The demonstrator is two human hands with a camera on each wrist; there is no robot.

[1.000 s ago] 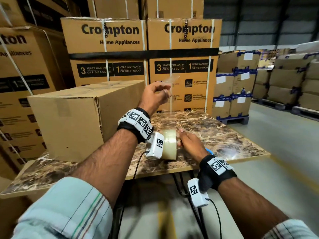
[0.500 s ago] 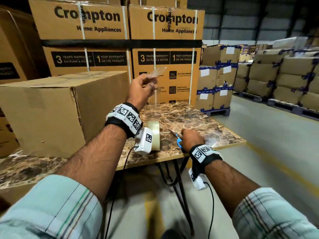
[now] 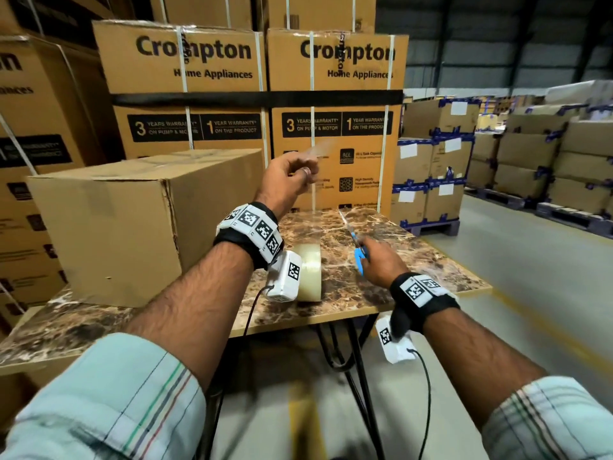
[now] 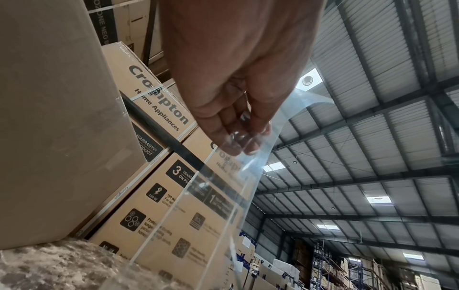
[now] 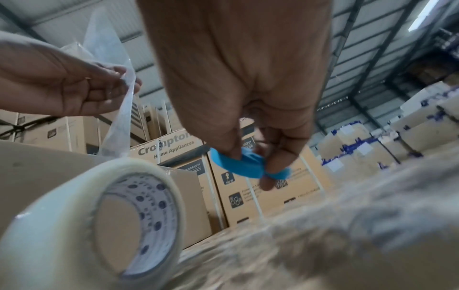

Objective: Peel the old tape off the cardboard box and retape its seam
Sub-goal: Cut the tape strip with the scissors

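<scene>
A plain cardboard box (image 3: 109, 224) stands on the left of the marble-patterned table (image 3: 414, 260). My left hand (image 3: 298, 174) is raised beside the box and pinches the end of a clear tape strip (image 4: 223, 196), also seen as the strip (image 5: 119, 109) running down to the tape roll (image 3: 310, 273) standing on edge on the table. The roll (image 5: 82, 215) fills the lower left of the right wrist view. My right hand (image 3: 374, 260) grips blue-handled scissors (image 3: 360, 257) just above the table; the blue handles (image 5: 238, 164) sit between thumb and fingers.
Tall printed appliance cartons (image 3: 258, 94) are stacked right behind the table. Pallets of taped brown boxes (image 3: 431, 180) stand to the right across a grey floor. The table's front edge (image 3: 298, 322) runs just ahead of my forearms.
My right hand left the tape roll, moved right and picked up the blue scissors, lifting them off the table. My left hand stayed raised, holding the tape strip.
</scene>
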